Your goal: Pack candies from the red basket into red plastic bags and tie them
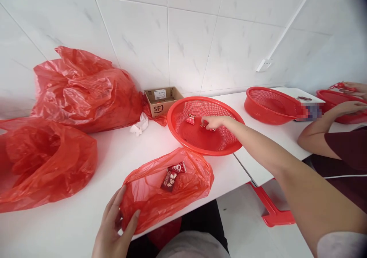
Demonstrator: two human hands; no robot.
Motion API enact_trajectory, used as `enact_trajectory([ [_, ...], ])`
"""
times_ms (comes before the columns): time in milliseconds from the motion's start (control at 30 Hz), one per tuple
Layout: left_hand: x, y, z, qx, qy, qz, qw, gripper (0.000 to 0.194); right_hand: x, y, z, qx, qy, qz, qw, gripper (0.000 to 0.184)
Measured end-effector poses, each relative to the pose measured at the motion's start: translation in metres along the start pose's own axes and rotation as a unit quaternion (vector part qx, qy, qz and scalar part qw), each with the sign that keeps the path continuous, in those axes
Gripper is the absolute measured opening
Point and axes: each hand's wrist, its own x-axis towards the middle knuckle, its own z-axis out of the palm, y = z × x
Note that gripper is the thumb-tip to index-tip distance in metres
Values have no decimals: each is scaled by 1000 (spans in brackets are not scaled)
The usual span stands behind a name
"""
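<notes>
My left hand holds the near left edge of an open red plastic bag, thumb on one side and fingers on the other. Inside the bag lie a dark brown-red packet and a red packet with white print. My right hand reaches down into a red perforated plastic basket, its fingers closed around small wrapped packets that they partly cover. To the left of those fingers, a red and white packet sits in the same basket.
A large full red bag and another open red bag stand left. Behind are a cardboard box and crumpled white tissue. Another red basket stands right, near a co-worker's arms. A red stool is below.
</notes>
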Motion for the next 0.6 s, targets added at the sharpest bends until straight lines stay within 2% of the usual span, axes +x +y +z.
enact_trajectory([
  [100, -1, 12, 1, -59, 1, -30, 998, 68, -33, -37, -6, 101, 39, -109, 988, 39],
  [133, -1, 16, 2, -79, 1, -38, 996, 68, -48, -54, -2, 178, 56, -182, 965, 36],
  [200, -1, 25, 3, -106, -5, -53, 993, 67, -81, -92, 17, 268, 15, -297, 916, 35],
  [267, 1, 32, 5, -120, -14, -64, 991, 68, -108, -128, 46, 243, -20, -335, 910, 34],
  [367, 4, 38, 6, -125, -19, -48, 991, 70, -127, -162, 80, 136, 26, -334, 932, 40],
  [400, 5, 38, 6, -126, -17, -39, 991, 71, -127, -167, 83, 116, 53, -331, 935, 45],
  [467, 5, 37, 6, -124, -13, -24, 992, 71, -118, -165, 73, 116, 111, -328, 931, 50],
  [533, 5, 33, 5, -114, -7, -15, 993, 70, -101, -153, 51, 125, 169, -311, 927, 42],
  [600, 4, 29, 4, -93, -1, -7, 996, 70, -79, -135, 31, 81, 206, -270, 937, 33],
])
